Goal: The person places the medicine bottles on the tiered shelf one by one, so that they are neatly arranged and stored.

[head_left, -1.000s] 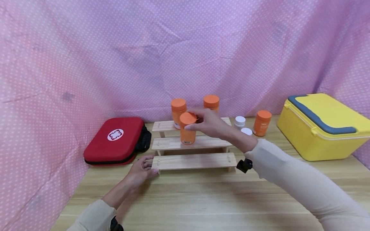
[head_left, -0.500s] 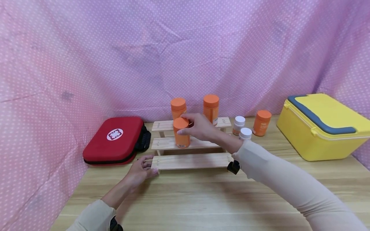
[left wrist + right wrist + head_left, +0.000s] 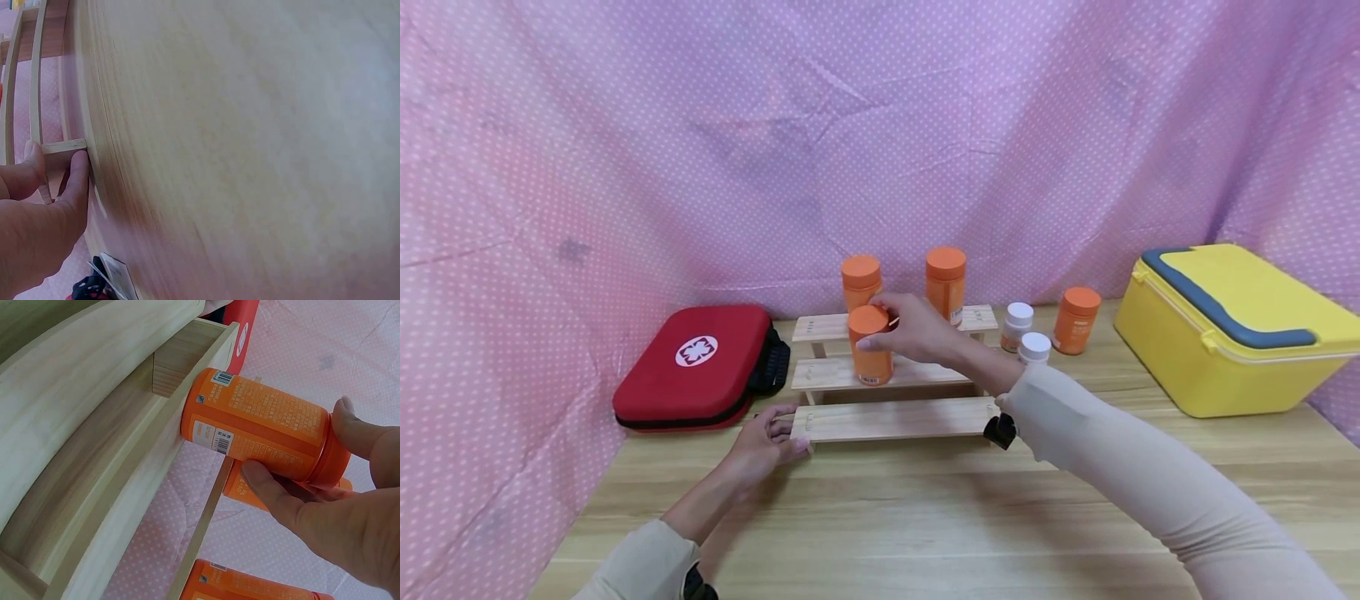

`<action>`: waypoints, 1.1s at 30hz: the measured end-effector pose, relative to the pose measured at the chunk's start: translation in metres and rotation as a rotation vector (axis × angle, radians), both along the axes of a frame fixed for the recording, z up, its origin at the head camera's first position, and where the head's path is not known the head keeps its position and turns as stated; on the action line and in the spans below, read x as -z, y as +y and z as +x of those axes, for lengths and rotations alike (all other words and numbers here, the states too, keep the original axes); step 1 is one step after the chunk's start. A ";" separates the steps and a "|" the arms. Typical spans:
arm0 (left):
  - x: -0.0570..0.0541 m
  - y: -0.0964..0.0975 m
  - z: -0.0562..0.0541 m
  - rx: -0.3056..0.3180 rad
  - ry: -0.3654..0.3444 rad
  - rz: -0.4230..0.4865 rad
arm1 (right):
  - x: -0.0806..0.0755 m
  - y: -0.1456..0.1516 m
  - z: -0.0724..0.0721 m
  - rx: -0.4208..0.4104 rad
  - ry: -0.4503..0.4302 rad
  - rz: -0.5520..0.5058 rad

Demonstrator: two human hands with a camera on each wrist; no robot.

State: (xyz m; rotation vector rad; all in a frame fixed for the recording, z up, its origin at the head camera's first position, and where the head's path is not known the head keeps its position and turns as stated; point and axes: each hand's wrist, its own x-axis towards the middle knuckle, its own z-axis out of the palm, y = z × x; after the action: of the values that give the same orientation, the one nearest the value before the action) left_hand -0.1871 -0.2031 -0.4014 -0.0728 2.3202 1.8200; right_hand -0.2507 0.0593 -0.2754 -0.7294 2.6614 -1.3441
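Observation:
My right hand [image 3: 917, 332] holds an orange bottle [image 3: 872, 360] by its upper part, thumb on one side and fingers on the other. The bottle stands upright on the middle step of a three-step wooden rack [image 3: 902, 419], left of centre; in the right wrist view the base of this bottle [image 3: 256, 425] meets the board. At the rack's lower left end, my left hand [image 3: 762, 446] grips the bottom step. The left wrist view has its thumb and a finger pinching the end piece [image 3: 65, 147]. Two more orange bottles, one left [image 3: 860, 281] and one right [image 3: 946, 287], occupy the top step.
To the left lies a red first-aid case [image 3: 696, 367]. Right of the rack stand two white-capped bottles, one behind [image 3: 1017, 325] and one in front [image 3: 1034, 347], plus an orange bottle [image 3: 1077, 321]. A yellow box [image 3: 1232, 350] sits farther right. Pink dotted cloth [image 3: 880, 150] hangs behind.
My right hand has carried the orange bottle a little left and down onto the middle step, then stayed nearly still for the last half second. The left hand has kept its grip in place.

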 end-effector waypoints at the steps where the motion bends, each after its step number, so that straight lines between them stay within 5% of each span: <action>1: 0.000 0.000 0.000 0.001 -0.001 -0.004 | 0.000 0.000 0.000 0.003 -0.003 0.001; 18: -0.001 0.000 0.000 0.003 0.004 -0.039 | 0.005 0.008 0.008 0.046 0.020 0.012; 27: 0.001 0.000 0.000 -0.004 -0.011 -0.022 | 0.006 0.070 0.041 0.014 0.154 0.071; 33: 0.001 -0.002 -0.002 0.016 0.010 -0.008 | 0.005 0.120 0.055 0.102 0.223 0.105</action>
State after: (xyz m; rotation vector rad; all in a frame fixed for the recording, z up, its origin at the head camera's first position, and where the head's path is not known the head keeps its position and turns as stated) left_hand -0.1886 -0.2051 -0.4026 -0.0461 2.3285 1.8078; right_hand -0.1954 0.1796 -0.2802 -0.7839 2.9541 -1.1966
